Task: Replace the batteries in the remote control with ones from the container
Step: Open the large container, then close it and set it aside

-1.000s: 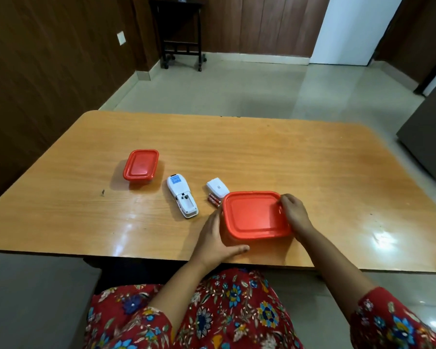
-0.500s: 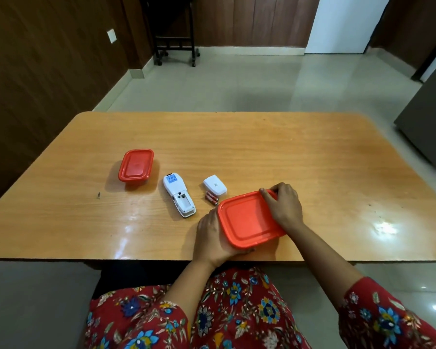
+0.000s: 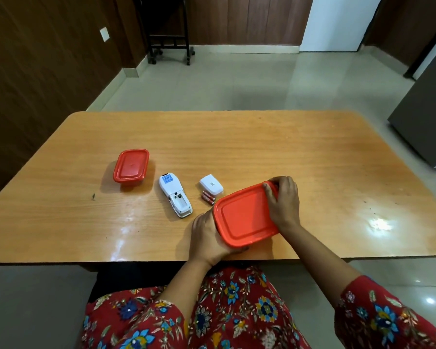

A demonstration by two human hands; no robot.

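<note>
Although the remote [image 3: 175,195] lies face down on the surface [image 3: 312,157] with its battery bay open and apparently empty, no fresh cells are yet in it. Its cover [image 3: 211,184] rests just beside it to the right, and 2 red cells [image 3: 208,197] lie touching each other between cover and large container; these are judged to be the old ones, removed.

Step in hand, as judged: opening the large container [image 3: 246,215]. Left hand [image 3: 207,235] is closed around its near left side, holding the body. Right hand [image 3: 283,200] is closed over the far right corner of the lid, fingers curled on the rim. The lid appears tilted, but whether it has come free cannot be told. Contents hidden.

A small container [image 3: 131,165], lid on, stands well apart at the left, untouched.

Remaining: lid off, 2 new cells taken out, fitted in the bay, cover refitted.

Writing: a blue label on the remote's back and a small mark on the cover, both too small to read. No brand legible on the cells.
</note>
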